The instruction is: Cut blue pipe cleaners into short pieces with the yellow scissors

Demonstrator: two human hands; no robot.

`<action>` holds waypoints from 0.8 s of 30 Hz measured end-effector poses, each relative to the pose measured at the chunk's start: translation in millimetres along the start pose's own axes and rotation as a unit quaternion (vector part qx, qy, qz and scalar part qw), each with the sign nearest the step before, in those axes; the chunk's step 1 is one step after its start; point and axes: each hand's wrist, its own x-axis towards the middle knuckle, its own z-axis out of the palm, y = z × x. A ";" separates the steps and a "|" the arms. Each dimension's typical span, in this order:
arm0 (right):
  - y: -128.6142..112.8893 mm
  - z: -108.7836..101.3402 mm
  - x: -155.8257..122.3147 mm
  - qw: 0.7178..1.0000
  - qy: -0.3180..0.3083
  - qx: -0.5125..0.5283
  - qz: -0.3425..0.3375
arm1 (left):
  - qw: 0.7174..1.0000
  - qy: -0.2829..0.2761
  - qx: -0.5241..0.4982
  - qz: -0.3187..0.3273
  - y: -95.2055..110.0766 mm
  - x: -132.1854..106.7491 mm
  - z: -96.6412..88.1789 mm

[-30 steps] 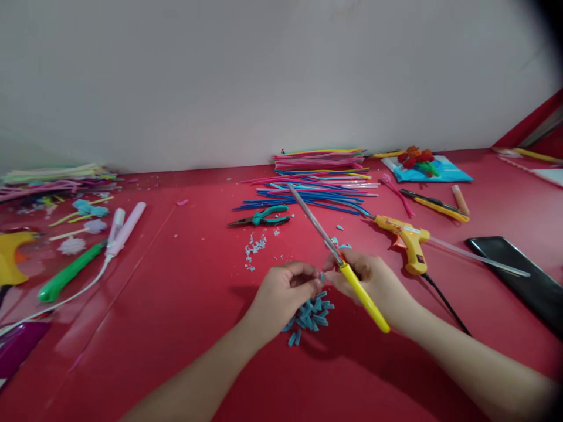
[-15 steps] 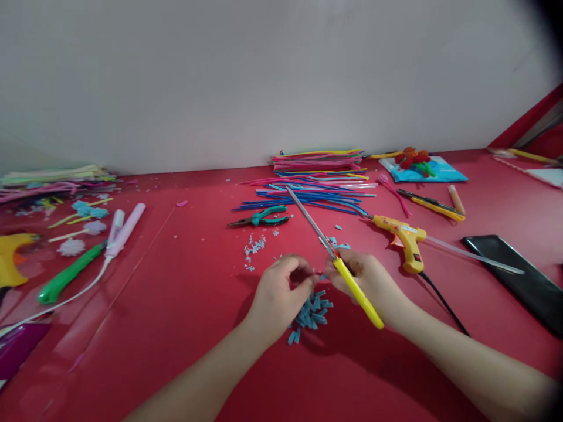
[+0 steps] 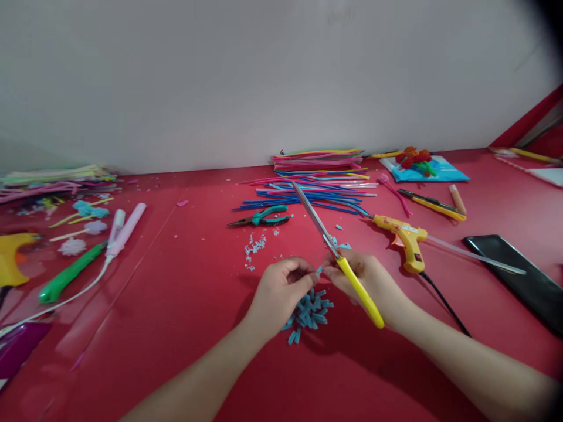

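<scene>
Between the thumb and forefinger of my left hand (image 3: 280,293) is pinched a short blue pipe cleaner piece (image 3: 319,270). Yellow-handled scissors (image 3: 359,292) rest in my right hand (image 3: 379,286), blades pointing up and away to the left. My right fingertips are close to the blue piece; whether they touch it I cannot tell. Below both hands lies a pile of short blue pipe cleaner pieces (image 3: 311,316). Some light blue pieces (image 3: 339,244) show just behind my right hand, partly hidden by it.
Pliers (image 3: 257,219) and pale fluffy scraps (image 3: 255,246) lie beyond my hands, before long pipe cleaners (image 3: 303,199). To the right are a yellow glue gun (image 3: 407,237), a cutter knife (image 3: 433,205) and a black phone (image 3: 514,275). A pink corded tool (image 3: 127,230) and green-handled tool (image 3: 70,274) lie left.
My left fingertips have risen slightly, and the blue piece in them now shows more clearly. The scissor blades have swung a little to the right and look slightly more parted.
</scene>
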 end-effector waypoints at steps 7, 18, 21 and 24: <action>-3.3 1.5 -1.6 0.999 -0.003 -0.027 -0.035 | 1.000 -0.003 -0.016 -0.001 -2.3 -1.1 3.1; 1.5 -13.4 -4.9 0.948 0.034 -0.297 -0.114 | 0.967 0.103 -0.231 -0.034 1.0 4.0 -7.9; 7.2 -12.4 -4.6 0.918 0.025 -0.372 -0.131 | 0.948 0.135 -0.288 -0.020 -1.4 6.8 -13.5; 11.2 -10.2 -4.6 0.896 0.015 -0.419 -0.145 | 0.940 0.148 -0.309 -0.005 -1.9 7.8 -17.0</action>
